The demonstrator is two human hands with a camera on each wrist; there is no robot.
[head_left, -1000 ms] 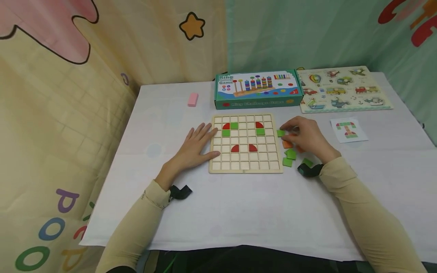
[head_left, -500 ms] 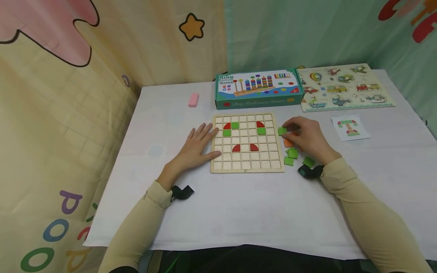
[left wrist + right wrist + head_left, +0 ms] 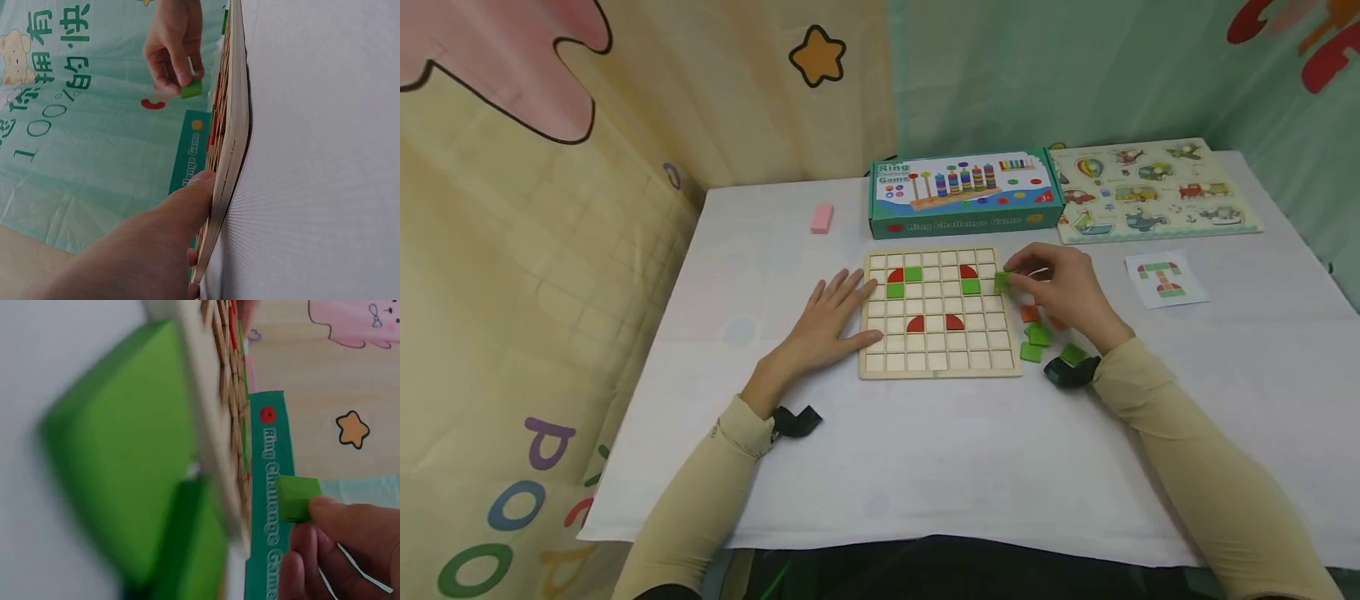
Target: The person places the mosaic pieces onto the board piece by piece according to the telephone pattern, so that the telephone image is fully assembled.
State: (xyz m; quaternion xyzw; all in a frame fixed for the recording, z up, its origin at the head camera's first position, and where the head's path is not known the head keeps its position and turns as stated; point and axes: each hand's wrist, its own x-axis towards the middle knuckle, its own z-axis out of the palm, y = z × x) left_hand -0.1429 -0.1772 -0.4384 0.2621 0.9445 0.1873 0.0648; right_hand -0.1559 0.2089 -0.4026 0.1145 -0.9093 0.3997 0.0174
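My right hand [image 3: 1063, 287] pinches a green square tile [image 3: 296, 499] between thumb and fingers, just above the right edge of the wooden grid board [image 3: 937, 362]. My left hand [image 3: 823, 329] lies with fingers spread along the board's left side, fingertips and thumb touching its rim. On the board sit red quarter-round pieces [image 3: 915, 324] and green squares [image 3: 913, 273]. Right of the board, below my right hand, lie loose green tiles [image 3: 1031, 352] and an orange tile [image 3: 1029, 313]. In the right wrist view a blurred green tile [image 3: 137, 450] looms close to the camera.
Behind the board stands a green Ring Challenge Game box [image 3: 966, 200], with a picture puzzle board [image 3: 1157, 196] to its right. A pattern card [image 3: 1167, 280] lies at the right. A pink block [image 3: 822, 218] rests at the back left.
My right hand has lifted the green square tile off the table and carried it left to the board's right edge. The left hand stays in place.
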